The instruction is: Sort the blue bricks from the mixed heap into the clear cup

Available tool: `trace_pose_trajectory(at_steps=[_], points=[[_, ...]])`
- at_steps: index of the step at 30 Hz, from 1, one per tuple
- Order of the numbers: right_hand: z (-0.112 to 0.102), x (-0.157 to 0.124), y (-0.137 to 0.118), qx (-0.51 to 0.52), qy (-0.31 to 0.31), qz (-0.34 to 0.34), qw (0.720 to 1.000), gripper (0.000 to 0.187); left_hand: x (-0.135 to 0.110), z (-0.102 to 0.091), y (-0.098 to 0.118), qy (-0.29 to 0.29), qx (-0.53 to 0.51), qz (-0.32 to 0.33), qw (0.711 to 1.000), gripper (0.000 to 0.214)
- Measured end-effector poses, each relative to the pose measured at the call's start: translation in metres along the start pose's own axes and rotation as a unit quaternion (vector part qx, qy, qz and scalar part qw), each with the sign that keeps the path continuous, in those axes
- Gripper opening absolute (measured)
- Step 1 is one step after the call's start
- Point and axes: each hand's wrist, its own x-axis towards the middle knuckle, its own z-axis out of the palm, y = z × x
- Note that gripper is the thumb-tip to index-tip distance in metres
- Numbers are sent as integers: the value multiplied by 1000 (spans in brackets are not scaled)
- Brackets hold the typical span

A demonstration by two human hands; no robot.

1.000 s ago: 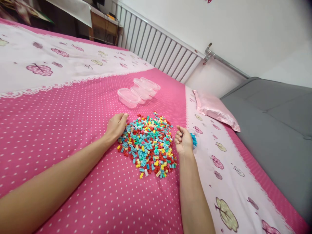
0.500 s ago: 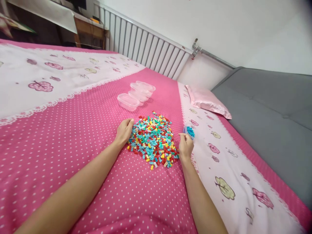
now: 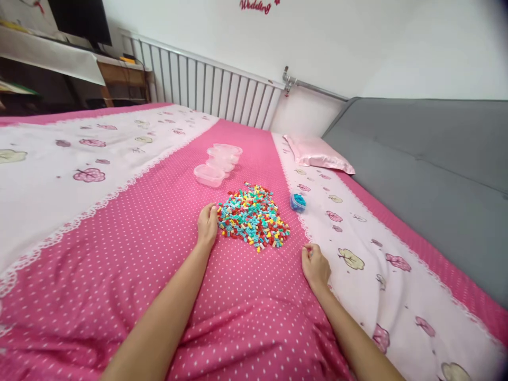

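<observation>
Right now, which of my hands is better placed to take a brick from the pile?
Probably your left hand: it is right at the left edge of the pile. Your right hand is clearly apart from it, nearer you than the tub.

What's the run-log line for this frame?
left hand: beside brick pile; right hand: curled, contents unclear; tub of blue pieces: right of pile; clear tubs: beyond pile
</observation>
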Motion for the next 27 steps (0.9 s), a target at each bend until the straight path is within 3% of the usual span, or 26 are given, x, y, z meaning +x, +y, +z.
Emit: trace_pose_trajectory(at_steps=[7, 12, 20, 27], points=[[0, -1, -11, -21, 23, 2, 1000, 29, -24, -20, 8, -10, 4, 4, 1000, 41], [-1, -4, -14, -18, 32, 12, 999, 30, -28, -25, 14, -25, 15, -1, 1000, 43], [0, -3, -13, 0, 34, 9, 999, 28, -20, -21, 10, -48, 3, -24, 999, 52], [0, 1, -11, 16, 19, -2, 1000, 26, -7, -2, 2, -36, -64, -66, 995, 50]])
